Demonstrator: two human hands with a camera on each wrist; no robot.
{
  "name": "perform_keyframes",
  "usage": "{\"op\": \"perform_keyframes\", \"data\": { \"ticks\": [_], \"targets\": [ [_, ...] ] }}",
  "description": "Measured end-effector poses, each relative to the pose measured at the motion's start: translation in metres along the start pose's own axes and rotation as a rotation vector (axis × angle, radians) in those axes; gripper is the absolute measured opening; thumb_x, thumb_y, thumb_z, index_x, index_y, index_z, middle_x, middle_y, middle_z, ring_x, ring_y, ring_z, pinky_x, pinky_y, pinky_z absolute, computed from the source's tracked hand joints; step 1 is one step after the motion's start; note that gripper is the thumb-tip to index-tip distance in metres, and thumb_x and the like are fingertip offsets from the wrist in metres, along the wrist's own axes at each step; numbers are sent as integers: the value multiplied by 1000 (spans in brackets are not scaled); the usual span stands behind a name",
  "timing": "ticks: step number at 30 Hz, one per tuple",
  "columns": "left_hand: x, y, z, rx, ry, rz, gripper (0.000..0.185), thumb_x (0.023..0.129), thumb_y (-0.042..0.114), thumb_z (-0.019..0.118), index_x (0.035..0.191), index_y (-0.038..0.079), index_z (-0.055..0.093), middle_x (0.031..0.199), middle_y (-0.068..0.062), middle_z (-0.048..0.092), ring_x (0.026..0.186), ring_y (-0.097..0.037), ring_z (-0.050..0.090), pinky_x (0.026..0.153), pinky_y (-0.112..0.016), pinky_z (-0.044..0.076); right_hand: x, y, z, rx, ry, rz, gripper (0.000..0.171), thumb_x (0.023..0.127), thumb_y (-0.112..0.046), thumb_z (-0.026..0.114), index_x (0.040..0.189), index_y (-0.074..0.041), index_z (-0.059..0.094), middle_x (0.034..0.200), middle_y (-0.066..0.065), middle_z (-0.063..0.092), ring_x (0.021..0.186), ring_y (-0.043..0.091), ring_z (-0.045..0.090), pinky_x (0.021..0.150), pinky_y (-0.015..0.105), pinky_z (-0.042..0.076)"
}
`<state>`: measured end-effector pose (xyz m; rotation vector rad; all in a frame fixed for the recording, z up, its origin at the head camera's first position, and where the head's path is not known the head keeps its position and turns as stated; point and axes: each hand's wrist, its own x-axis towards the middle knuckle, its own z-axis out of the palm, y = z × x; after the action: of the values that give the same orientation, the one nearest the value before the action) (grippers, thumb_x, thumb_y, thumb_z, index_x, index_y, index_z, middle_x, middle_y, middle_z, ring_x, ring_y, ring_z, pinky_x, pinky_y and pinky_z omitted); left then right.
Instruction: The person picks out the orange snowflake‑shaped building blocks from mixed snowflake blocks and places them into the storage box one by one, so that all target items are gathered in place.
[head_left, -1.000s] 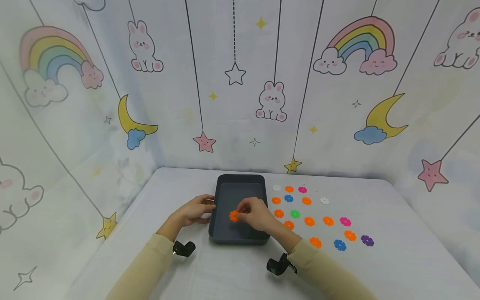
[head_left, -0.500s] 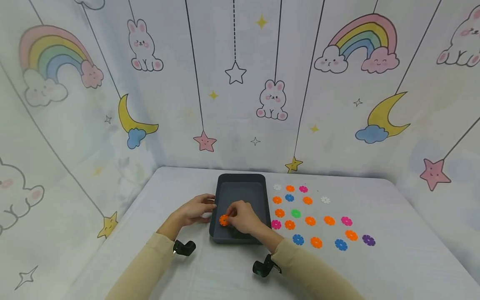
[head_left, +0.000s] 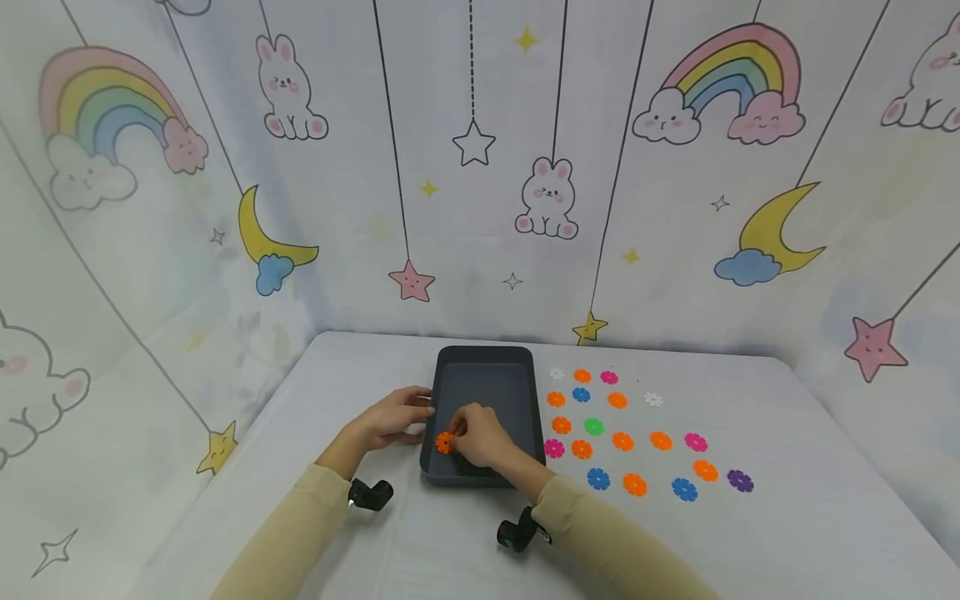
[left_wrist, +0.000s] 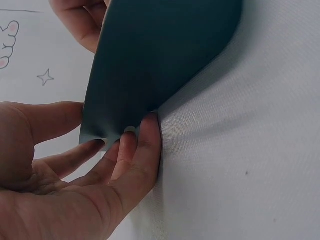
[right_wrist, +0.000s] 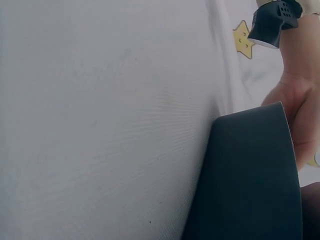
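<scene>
A dark grey tray (head_left: 483,352) sits in the middle of the white table. My right hand (head_left: 480,435) reaches into its near left part and pinches an orange flower-shaped disc (head_left: 446,442) just inside the left wall. My left hand (head_left: 390,421) lies on the table at the tray's left side, its straight fingers (left_wrist: 135,145) pressed against the tray's outer wall (left_wrist: 160,55). In the right wrist view only the tray's wall (right_wrist: 250,180) and my left hand (right_wrist: 300,115) behind it show; the disc is hidden there.
Right of the tray, several flower discs lie spread on the table: mostly orange, also a green one (head_left: 593,426), a pink one (head_left: 553,448), blue ones, white ones and a purple one (head_left: 739,480). Patterned cloth walls close in the back and sides.
My right hand has carried the orange disc leftward and nearer within the tray, uncovering a pink and a blue disc on the table. My left hand has stayed at the tray's side.
</scene>
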<state>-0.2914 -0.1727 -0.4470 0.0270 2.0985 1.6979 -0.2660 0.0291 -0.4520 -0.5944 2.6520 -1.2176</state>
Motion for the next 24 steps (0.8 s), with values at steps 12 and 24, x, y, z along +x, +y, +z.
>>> {"op": "perform_keyframes", "data": {
  "ticks": [12, 24],
  "targets": [
    [0, 2, 0, 13, -29, 11, 56, 105, 8, 54, 155, -3, 32, 153, -28, 40, 130, -38, 53, 92, -46, 58, -1, 3, -9, -44, -38, -35, 16, 89, -2, 75, 104, 3, 71, 90, 6, 68, 79, 16, 62, 71, 31, 56],
    [0, 1, 1, 4, -3, -6, 54, 105, 7, 55, 154, -2, 36, 152, -26, 44, 128, -36, 55, 93, -48, 57, -28, 6, -46, -79, -97, -144, 28, 94, -12, 74, 118, 0, 68, 114, 13, 67, 94, 21, 65, 78, 31, 58]
  ]
}}
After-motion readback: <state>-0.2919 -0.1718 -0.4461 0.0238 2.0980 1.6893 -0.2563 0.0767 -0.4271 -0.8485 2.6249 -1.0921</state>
